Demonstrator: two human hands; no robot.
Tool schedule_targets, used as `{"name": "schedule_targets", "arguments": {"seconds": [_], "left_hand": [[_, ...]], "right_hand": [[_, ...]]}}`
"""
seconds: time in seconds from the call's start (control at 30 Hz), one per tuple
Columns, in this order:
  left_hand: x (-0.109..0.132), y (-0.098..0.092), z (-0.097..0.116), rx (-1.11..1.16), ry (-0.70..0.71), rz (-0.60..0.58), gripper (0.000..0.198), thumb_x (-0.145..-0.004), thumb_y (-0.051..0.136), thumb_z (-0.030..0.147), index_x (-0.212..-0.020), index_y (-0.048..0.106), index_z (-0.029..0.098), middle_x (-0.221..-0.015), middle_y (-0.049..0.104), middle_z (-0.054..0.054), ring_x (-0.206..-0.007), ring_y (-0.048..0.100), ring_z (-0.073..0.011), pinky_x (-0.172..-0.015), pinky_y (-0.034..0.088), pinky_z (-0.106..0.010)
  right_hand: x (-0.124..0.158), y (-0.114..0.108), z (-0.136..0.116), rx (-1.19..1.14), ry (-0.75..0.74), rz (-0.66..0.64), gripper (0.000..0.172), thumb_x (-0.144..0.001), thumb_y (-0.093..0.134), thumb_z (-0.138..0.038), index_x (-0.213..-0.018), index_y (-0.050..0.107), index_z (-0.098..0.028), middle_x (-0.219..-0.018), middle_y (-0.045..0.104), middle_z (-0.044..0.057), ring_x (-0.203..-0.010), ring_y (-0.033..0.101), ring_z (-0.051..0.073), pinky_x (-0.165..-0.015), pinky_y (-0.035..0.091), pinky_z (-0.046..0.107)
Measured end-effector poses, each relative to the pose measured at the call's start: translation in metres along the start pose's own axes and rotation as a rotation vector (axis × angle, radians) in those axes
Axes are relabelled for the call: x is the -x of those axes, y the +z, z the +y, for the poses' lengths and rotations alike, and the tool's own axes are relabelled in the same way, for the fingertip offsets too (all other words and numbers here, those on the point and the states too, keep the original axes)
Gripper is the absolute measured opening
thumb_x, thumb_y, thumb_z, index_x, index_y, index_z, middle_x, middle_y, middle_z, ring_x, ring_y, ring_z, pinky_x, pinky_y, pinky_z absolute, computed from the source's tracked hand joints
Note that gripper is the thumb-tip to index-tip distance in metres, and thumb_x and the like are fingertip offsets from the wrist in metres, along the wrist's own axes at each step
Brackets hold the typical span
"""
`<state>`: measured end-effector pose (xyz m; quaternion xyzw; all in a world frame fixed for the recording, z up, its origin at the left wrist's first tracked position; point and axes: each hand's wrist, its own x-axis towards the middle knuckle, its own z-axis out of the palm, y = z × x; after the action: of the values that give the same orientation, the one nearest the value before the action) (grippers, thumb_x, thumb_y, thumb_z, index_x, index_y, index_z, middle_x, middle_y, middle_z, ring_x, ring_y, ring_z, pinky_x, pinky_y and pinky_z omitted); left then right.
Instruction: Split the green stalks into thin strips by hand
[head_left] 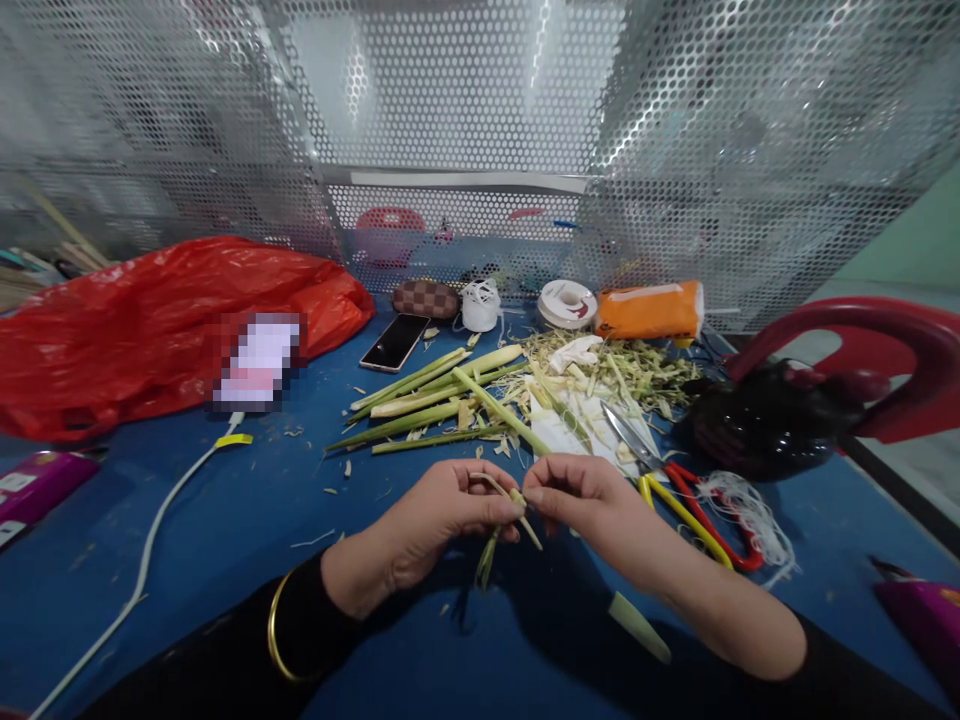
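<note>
My left hand [442, 515] is closed in a pinch around a small piece of plant stalk [517, 497]. A thin pale strip [534, 535] curves across its fingers, and a frayed green end [486, 562] hangs below them. My right hand [592, 505] meets it from the other side, thumb and forefinger pinched at the stalk's pale end; the fingertips partly hide the contact. Just beyond the hands lie several long green stalks [427, 410] and a heap of shredded plant scraps [645, 370]. A cut leaf piece [639, 627] rests below my right forearm.
Scissors [637, 440] with red and yellow handles lie right, beside tangled white thread [750, 515]. A dark pot [772, 420] with a red handle stands farther right. Behind are a phone [395, 343], ribbon spool [568, 303] and orange packet [651, 310]. A red plastic bag [150, 320] spreads left.
</note>
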<state>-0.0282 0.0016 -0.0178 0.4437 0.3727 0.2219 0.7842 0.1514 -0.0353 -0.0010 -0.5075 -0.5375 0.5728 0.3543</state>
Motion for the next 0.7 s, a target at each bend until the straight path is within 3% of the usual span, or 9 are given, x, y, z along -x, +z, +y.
{"name": "schedule_targets", "arguments": {"seconds": [0.1, 0.37, 0.6, 0.7], "left_hand": [[0.0008, -0.0001, -0.0011, 0.034, -0.026, -0.007, 0.024, -0.065, 0.078, 0.024, -0.083, 0.065, 0.014, -0.076, 0.068, -0.003, -0.063, 0.063, -0.0122, -0.067, 0.05, -0.026], [-0.0017, 0.0049, -0.0027, -0.068, 0.083, 0.07, 0.024, -0.063, 0.08, 0.028, -0.077, 0.065, 0.015, -0.067, 0.065, 0.0, -0.061, 0.062, -0.0121, -0.065, 0.047, -0.025], [-0.0013, 0.0067, -0.0029, -0.092, 0.009, 0.17, 0.025, -0.063, 0.08, 0.033, -0.074, 0.067, 0.014, -0.055, 0.059, 0.002, -0.051, 0.052, -0.0087, -0.046, 0.03, -0.018], [-0.0006, 0.0075, -0.0015, -0.049, -0.031, 0.172, 0.024, -0.061, 0.081, 0.031, -0.072, 0.069, 0.014, -0.057, 0.061, 0.001, -0.052, 0.052, -0.0085, -0.049, 0.033, -0.019]], "right_hand": [[-0.0011, -0.0003, 0.0018, 0.035, -0.012, 0.005, 0.018, -0.077, 0.06, -0.031, -0.067, 0.056, -0.017, -0.058, 0.05, -0.004, -0.053, 0.047, 0.011, -0.053, 0.038, 0.024], [-0.0008, 0.0012, 0.004, 0.015, 0.044, 0.026, 0.018, -0.076, 0.058, -0.032, -0.066, 0.055, -0.017, -0.057, 0.049, -0.003, -0.052, 0.047, 0.01, -0.054, 0.036, 0.025], [-0.003, 0.0031, 0.0076, 0.077, 0.028, 0.095, 0.015, -0.074, 0.059, -0.031, -0.067, 0.058, -0.017, -0.057, 0.052, -0.003, -0.05, 0.049, 0.011, -0.052, 0.038, 0.025], [-0.0023, 0.0035, 0.0056, 0.102, 0.004, 0.122, 0.015, -0.075, 0.06, -0.029, -0.066, 0.059, -0.017, -0.056, 0.053, -0.003, -0.05, 0.051, 0.011, -0.051, 0.039, 0.024]]}}
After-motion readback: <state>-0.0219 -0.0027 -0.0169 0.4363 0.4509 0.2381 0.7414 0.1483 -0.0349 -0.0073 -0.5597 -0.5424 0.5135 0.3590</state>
